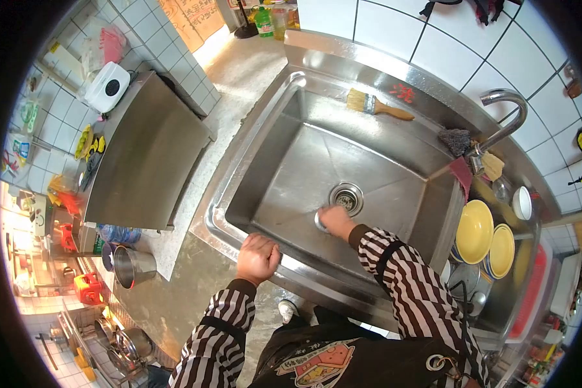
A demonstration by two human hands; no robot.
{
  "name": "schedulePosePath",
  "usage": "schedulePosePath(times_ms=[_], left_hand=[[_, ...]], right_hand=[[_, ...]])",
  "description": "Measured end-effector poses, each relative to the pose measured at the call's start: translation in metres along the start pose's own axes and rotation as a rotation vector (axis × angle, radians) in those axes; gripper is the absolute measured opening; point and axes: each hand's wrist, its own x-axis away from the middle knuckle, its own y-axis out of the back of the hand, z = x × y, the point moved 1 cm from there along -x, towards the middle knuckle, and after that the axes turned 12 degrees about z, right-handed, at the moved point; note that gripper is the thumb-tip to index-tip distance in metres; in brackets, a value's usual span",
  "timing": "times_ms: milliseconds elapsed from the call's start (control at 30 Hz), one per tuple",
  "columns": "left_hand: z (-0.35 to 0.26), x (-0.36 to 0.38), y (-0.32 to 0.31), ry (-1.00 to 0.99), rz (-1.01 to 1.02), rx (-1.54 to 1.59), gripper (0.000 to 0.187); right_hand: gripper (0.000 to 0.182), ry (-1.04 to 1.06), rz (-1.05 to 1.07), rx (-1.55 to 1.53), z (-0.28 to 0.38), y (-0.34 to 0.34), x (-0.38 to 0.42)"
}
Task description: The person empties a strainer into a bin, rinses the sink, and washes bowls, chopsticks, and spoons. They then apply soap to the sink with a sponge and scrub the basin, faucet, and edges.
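Head view. The left hand (258, 258), fingers curled into a closed fist, lies over the near rim of a wide rectangular stainless-steel sink (281, 178); whether it bears weight there cannot be told. The right hand (337, 222) reaches down into the basin, its fingers bent at the edge of a small, pale, shiny round disc (319, 221); whether they pinch the disc or merely touch it cannot be told. The disc lies to the left of these fingers, and a round metal drain (346, 199) is just beyond them.

Farther beyond both hands, a flat brush with pale bristles and a wooden handle (372, 105) rests on the far ledge. Beyond and to the right of the right hand are a dark grey scouring pad (456, 140), a curved chrome tap (500, 136) and a dull red cloth (460, 176). Round yellow dishes (475, 229) stand to the right of the right forearm. Well to the left of the left hand are a stainless-steel cabinet (149, 149) and a cylindrical metal bucket (134, 266).
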Motion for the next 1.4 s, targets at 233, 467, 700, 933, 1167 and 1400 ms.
schedulePosePath(times_ms=[233, 467, 700, 933, 1167, 1400], left_hand=[[0.001, 0.001, 0.000, 0.019, 0.026, 0.010, 0.011], [-0.001, 0.000, 0.001, 0.013, 0.023, -0.001, 0.009], [0.000, -0.001, -0.001, -0.008, 0.014, -0.004, 0.007], [-0.002, -0.003, 0.001, -0.019, 0.005, -0.004, 0.006], [0.003, 0.002, -0.003, -0.009, 0.014, 0.007, 0.010], [-0.002, 0.001, -0.005, -0.044, 0.026, -0.026, 0.015]], right_hand=[[0.022, -0.490, 0.079, 0.079, -0.101, 0.030, 0.008], [0.036, -0.503, 0.206, -0.290, -0.089, 0.021, 0.016], [0.026, -0.432, 0.195, -0.384, -0.064, 0.004, 0.006], [0.025, -0.393, 0.168, -0.378, -0.068, -0.007, 0.002], [0.019, -0.355, 0.172, -0.420, -0.063, 0.005, 0.010], [0.010, -0.580, -0.288, -0.542, -0.132, 0.106, 0.077]])
